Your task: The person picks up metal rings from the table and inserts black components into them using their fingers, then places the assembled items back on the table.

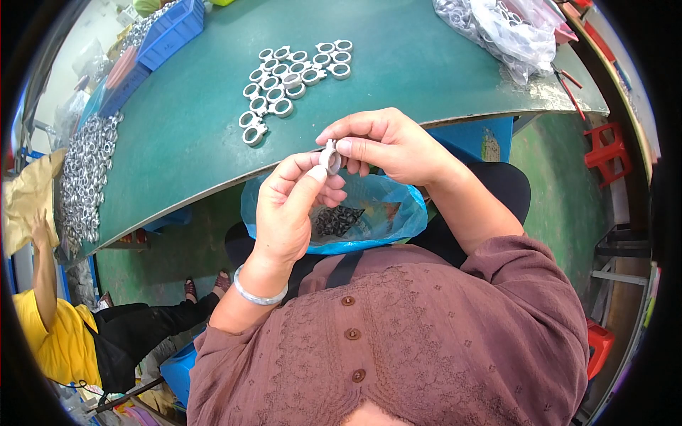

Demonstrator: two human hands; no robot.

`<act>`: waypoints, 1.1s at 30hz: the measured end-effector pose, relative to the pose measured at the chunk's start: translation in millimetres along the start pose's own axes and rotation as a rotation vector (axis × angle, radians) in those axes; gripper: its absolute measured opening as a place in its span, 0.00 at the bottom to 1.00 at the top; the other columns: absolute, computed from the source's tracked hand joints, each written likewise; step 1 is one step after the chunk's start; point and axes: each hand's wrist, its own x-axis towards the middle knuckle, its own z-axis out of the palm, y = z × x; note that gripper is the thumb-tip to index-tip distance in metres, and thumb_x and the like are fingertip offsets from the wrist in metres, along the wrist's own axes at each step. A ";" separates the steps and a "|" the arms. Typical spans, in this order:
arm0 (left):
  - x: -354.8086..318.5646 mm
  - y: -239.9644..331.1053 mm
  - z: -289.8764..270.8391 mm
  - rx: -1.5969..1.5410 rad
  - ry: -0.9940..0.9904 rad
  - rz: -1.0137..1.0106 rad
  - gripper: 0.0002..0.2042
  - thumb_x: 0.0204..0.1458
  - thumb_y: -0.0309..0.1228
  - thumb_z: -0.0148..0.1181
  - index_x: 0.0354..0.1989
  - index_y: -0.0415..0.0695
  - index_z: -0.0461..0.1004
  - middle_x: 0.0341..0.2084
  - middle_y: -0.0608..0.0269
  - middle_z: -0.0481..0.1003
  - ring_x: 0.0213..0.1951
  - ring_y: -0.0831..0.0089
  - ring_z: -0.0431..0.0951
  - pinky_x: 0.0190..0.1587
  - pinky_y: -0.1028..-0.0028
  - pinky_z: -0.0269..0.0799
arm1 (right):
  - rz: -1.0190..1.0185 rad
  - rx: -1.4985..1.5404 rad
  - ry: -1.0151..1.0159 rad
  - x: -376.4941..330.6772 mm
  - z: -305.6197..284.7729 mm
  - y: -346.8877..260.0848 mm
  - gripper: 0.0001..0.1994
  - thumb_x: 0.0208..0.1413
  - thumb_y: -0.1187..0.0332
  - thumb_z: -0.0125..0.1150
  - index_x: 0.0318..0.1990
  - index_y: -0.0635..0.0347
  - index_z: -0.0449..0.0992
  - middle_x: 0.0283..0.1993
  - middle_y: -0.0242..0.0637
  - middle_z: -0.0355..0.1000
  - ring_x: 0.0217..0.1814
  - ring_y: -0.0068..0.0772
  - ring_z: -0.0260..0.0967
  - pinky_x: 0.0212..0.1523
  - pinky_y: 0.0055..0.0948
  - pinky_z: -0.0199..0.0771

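Note:
Between my two hands, over the front edge of the table, is a light grey ring-shaped clamp (pixel 331 160) with a small lug on top. My left hand (pixel 288 206) pinches its lower left side between thumb and fingers. At the lug, the thumb and fingertips of my right hand (pixel 394 145) are closed on the same clamp; whether they also hold a smaller part is hidden. Beyond my hands, several similar clamps (pixel 282 107) lie grouped on the green table (pixel 192 135). Below them, a blue plastic bag (pixel 408 224) in my lap contains small dark pieces (pixel 339 221).
A large pile of metallic rings (pixel 89 177) covers the table's left end, near a blue bin (pixel 169 32). At the far right sit a clear plastic bag of rings (pixel 522 42) and red-handled pliers (pixel 570 91). A person in yellow (pixel 67 341) works at left. A red stool (pixel 608 153) stands right.

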 end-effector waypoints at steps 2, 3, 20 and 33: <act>1.1 1.3 0.7 -0.033 0.020 -0.033 0.09 0.54 0.29 0.47 0.39 0.38 0.69 0.25 0.63 0.74 0.25 0.78 0.73 0.30 0.81 0.69 | 0.017 0.022 0.014 -0.1 -0.6 0.8 0.10 0.54 0.69 0.51 0.40 0.63 0.73 0.27 0.28 0.71 0.25 0.14 0.63 0.26 0.15 0.65; 1.7 1.5 -0.2 -0.034 0.021 -0.033 0.09 0.54 0.29 0.47 0.39 0.38 0.69 0.25 0.63 0.74 0.25 0.78 0.73 0.30 0.81 0.69 | 0.017 0.022 0.013 -0.3 -0.2 -0.2 0.10 0.54 0.69 0.51 0.40 0.63 0.73 0.27 0.28 0.71 0.25 0.14 0.63 0.26 0.15 0.65; 6.2 2.3 3.4 -0.104 0.071 -0.134 0.09 0.55 0.30 0.45 0.39 0.39 0.67 0.22 0.65 0.67 0.22 0.79 0.66 0.26 0.81 0.64 | 0.064 0.053 0.110 -6.4 -15.7 -18.1 0.07 0.53 0.69 0.54 0.33 0.64 0.73 0.25 0.29 0.71 0.23 0.15 0.65 0.24 0.14 0.65; 2.1 -6.5 -12.3 -0.092 0.048 -0.106 0.07 0.53 0.27 0.46 0.36 0.39 0.70 0.21 0.64 0.70 0.21 0.78 0.69 0.25 0.82 0.67 | -0.286 -1.065 1.279 -35.9 -265.3 -143.7 0.11 0.46 0.65 0.58 0.31 0.65 0.74 0.24 0.32 0.71 0.24 0.17 0.65 0.28 0.17 0.66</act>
